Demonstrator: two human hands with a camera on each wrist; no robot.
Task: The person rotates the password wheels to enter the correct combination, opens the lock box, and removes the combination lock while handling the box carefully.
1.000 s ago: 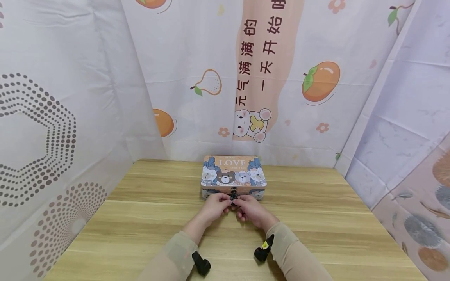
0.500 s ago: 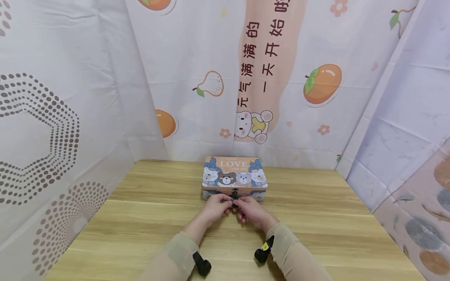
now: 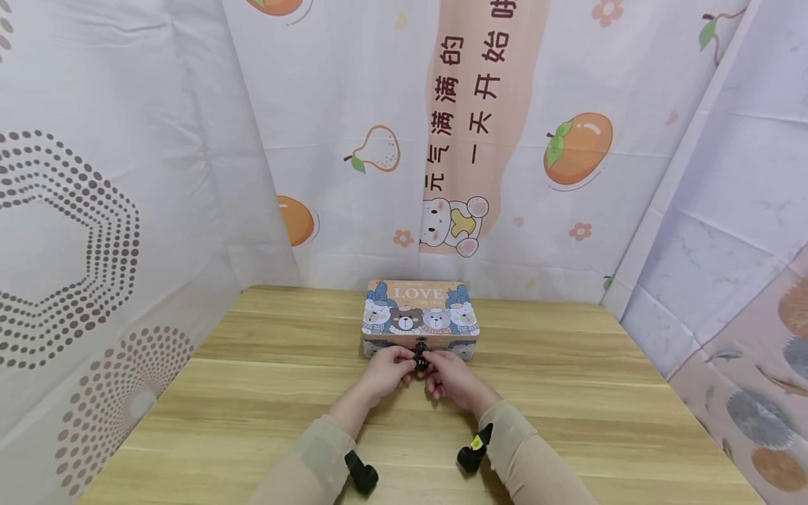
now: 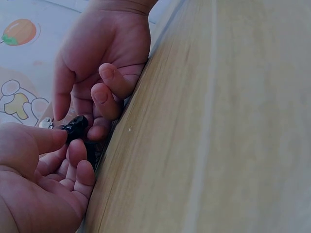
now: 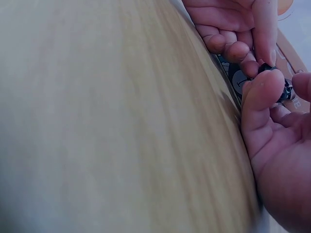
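"LOVE" on box (image 3: pixel 420 308); "元气满满的一天开始" on curtain (image 3: pixel 467 144)

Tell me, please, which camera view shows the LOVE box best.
The head view: the box shows its whole lid and some front. The right wrist view catches small parts, the left even less.

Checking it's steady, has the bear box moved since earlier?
No, in the head view, the bear box shows no visible shift either way against the table.

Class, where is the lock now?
In the head view, the lock is below centre, between the left hand and right hand, in front of the box.
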